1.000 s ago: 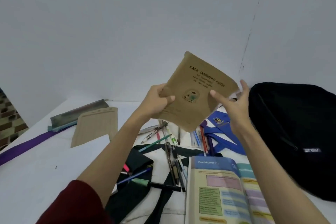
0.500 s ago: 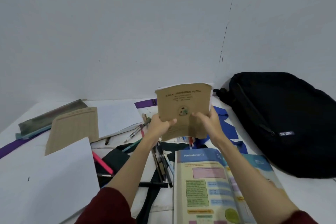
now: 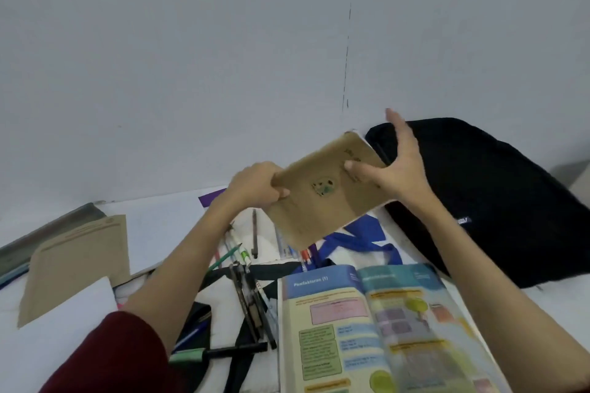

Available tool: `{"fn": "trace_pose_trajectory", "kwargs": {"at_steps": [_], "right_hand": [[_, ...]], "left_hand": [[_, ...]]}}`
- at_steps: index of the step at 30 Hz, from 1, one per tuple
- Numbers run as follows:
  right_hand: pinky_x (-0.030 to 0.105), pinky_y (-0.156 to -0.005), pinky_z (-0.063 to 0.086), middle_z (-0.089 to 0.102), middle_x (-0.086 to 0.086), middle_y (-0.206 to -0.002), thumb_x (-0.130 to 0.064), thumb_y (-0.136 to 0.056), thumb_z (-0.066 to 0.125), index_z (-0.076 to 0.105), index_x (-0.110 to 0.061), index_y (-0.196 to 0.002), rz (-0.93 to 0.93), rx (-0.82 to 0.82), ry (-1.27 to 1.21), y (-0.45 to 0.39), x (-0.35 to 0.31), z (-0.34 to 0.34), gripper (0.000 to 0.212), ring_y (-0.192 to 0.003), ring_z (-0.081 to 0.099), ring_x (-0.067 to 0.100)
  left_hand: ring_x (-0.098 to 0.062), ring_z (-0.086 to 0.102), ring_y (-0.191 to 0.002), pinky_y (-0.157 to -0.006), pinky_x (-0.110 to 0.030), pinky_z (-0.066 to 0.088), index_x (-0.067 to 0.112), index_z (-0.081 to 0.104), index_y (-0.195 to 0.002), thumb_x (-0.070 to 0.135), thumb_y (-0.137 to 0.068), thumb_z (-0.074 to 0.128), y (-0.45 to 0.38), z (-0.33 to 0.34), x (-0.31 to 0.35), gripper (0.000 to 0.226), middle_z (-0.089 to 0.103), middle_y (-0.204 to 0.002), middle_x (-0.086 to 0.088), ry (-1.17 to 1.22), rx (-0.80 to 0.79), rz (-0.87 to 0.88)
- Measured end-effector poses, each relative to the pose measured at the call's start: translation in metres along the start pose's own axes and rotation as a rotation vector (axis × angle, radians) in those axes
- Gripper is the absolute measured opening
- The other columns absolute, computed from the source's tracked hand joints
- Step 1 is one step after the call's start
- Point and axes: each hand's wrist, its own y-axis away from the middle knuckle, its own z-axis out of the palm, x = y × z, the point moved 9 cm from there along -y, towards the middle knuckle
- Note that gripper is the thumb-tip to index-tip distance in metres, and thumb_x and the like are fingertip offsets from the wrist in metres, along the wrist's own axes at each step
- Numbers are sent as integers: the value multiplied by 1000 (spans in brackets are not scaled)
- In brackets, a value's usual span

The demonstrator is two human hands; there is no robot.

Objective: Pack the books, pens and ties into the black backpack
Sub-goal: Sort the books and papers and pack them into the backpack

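While a second brown paper-covered exercise book [image 3: 79, 260] lies flat at far left, the left hand [image 3: 255, 190] grips the thin brown paper-covered exercise book [image 3: 322, 191] in mid-air. The right hand [image 3: 396, 169], fingers spread, supports its far end beside the black fabric backpack [image 3: 498, 201].

Dark red sleeve [image 3: 105, 357], seemingly pushed up, forearms bare.
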Motion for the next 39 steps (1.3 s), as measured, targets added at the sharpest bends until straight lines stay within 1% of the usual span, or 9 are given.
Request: {"fn": "trace_pose_trajectory", "kwargs": {"at_steps": [4, 7, 10, 15, 20, 25, 30, 34, 39], "right_hand": [[33, -89, 50, 69, 1, -106, -21, -80, 73, 65, -18, -111, 203, -556, 28, 8, 26, -21, 32, -105, 63, 22], [34, -86, 51, 71, 1, -99, -9, -83, 68, 66, -20, -100, 257, -443, -136, 1, 49, -81, 20, -95, 65, 20], [29, -77, 52, 70, 1, -92, -5, -83, 68, 66, -17, -91, 334, -313, -117, -9, 89, -152, 15, -84, 66, 17], [30, -71, 52, 69, 6, -93, -5, -80, 69, 66, -11, -97, 494, -45, -218, -13, 180, -271, 18, -81, 65, 19], [26, -58, 56, 71, 5, -96, -1, -82, 64, 64, -12, -98, 530, 27, -502, -18, 225, -308, 20, -75, 71, 13], [28, -61, 59, 74, 4, -87, -3, -77, 65, 65, -12, -96, 538, -176, -662, -29, 230, -283, 22, -75, 71, 17], [35, -63, 59, 72, 15, -96, -17, -29, 96, 72, -6, -93, 599, -550, -739, -24, 226, -247, 69, -79, 72, 28], [34, -58, 58, 72, 18, -93, -2, -61, 81, 67, -1, -97, 648, -719, -596, -16, 227, -234, 38, -75, 72, 29], [31, -60, 59, 72, 15, -89, 2, -85, 54, 63, -1, -101, 687, -586, -558, -29, 246, -228, 18, -71, 71, 26]], "left_hand": [[-17, 47, -66, -52, -25, 28, 23, 41, -61, 24, -88, 61, -10, -21, 78, 34, 46, -63, 6, -196, 23, 160], [-19, 57, -85, -62, -26, 37, 29, 59, -82, 25, -85, 64, -22, -23, 145, 7, 62, -82, 7, -99, 174, 291], [-24, 44, -126, -101, -34, 35, 18, 37, -142, 28, -89, 61, -41, 4, 185, 59, 48, -139, -6, 57, 346, 332], [-21, 62, -93, -72, -33, 48, 16, 65, -84, 64, -89, 35, -50, 125, 234, 57, 64, -89, -2, -99, 166, 264], [-9, 37, -124, -101, -26, 34, 30, 45, -137, 76, -78, 27, -12, 203, 290, 77, 44, -136, 13, -228, -1, 650], [-16, 57, -76, -71, -31, 44, 4, 69, -82, 30, -93, 57, -54, 181, 246, 31, 65, -77, -9, 437, 67, 185], [-25, 63, -74, -68, -34, 52, 3, 62, -93, 18, -91, 59, -75, 173, 195, 15, 69, -83, -14, 1336, -16, -513], [-16, 63, -47, -44, -22, 51, 6, 57, -80, 13, -96, 49, -110, 108, 206, 19, 68, -59, -7, 1458, 136, -450], [-20, 58, -82, -73, -30, 48, 6, 61, -82, 23, -90, 59, -120, -16, 258, 19, 61, -82, -6, 944, 467, -135]]}}
